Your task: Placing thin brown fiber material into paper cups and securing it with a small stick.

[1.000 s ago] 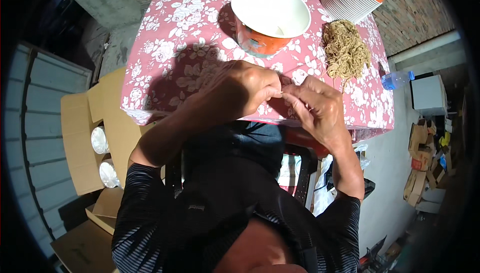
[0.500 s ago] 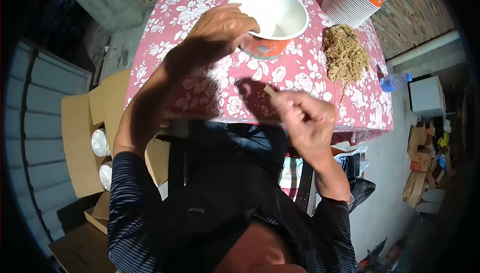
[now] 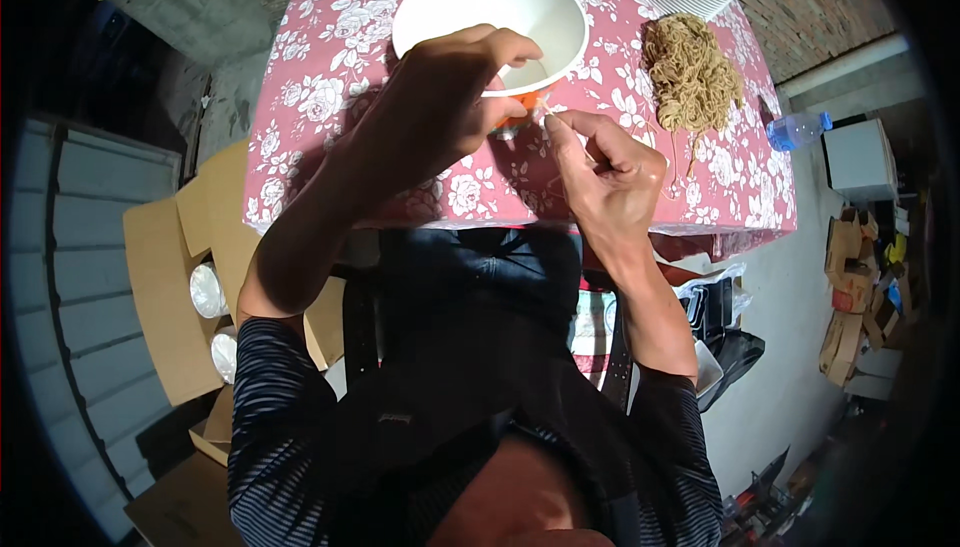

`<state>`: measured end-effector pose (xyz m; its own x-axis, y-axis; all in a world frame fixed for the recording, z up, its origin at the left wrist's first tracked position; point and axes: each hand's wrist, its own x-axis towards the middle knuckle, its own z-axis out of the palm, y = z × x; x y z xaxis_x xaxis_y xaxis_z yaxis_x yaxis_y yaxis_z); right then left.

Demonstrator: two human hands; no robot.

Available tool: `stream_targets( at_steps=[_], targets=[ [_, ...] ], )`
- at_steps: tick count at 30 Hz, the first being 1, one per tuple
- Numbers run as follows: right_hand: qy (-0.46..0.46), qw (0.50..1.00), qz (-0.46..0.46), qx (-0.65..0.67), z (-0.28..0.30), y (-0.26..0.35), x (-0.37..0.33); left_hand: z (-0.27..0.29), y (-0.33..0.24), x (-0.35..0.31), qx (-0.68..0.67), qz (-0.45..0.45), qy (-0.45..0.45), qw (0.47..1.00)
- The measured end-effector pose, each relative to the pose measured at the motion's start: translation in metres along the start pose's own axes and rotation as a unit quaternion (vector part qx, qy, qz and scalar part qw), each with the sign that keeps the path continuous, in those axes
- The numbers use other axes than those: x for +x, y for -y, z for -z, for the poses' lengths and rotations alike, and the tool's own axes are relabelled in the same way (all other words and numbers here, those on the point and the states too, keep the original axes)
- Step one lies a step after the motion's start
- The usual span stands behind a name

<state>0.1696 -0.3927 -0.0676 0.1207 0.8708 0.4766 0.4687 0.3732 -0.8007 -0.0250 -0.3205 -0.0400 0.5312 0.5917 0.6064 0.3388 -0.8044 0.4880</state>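
One tabletop (image 3: pixel 330 97) under pink floral cloth, concrete floor around; one white bowl (image 3: pixel 490 17), rim clamped by left hand (image 3: pixel 440 112); right hand (image 3: pixel 605 182) pinches a thin strand; one noodle heap (image 3: pixel 690 72).

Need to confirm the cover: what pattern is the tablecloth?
Pink tablecloth with white flowers, head view.

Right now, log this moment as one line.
left hand: grips bowl rim | right hand: pinches thin strand by bowl | noodle pile: on floral tablecloth
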Motion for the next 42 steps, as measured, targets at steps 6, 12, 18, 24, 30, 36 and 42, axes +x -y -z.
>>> stream_targets(
  at_steps=[6, 12, 18, 24, 30, 36, 42],
  targets=[
    [-0.013, 0.999, 0.019, -0.044, -0.005, -0.005, 0.004, -0.004, 0.001, 0.003, 0.04, 0.011, -0.002, 0.999],
    [-0.021, 0.999, 0.015, -0.04, -0.006, -0.011, 0.006, -0.003, -0.008, 0.005, 0.033, 0.064, 0.051, 0.996],
    [-0.014, 0.999, 0.011, -0.041, -0.01, -0.015, 0.007, -0.003, -0.013, 0.006, 0.031, 0.071, 0.06, 0.995],
    [-0.008, 0.998, 0.022, -0.052, -0.011, -0.015, 0.009, -0.005, -0.006, 0.004, -0.01, 0.047, 0.054, 0.997],
    [0.018, 0.997, 0.014, -0.08, -0.005, -0.01, 0.011, 0.001, 0.015, 0.008, 0.023, -0.028, 0.102, 0.994],
    [0.031, 0.997, 0.026, -0.06, -0.003, -0.01, 0.012, 0.001, 0.033, 0.018, 0.058, -0.156, 0.102, 0.981],
    [0.049, 0.996, 0.035, -0.069, 0.002, -0.01, 0.015, -0.005, 0.026, 0.022, -0.021, 0.032, 0.147, 0.988]
  ],
)
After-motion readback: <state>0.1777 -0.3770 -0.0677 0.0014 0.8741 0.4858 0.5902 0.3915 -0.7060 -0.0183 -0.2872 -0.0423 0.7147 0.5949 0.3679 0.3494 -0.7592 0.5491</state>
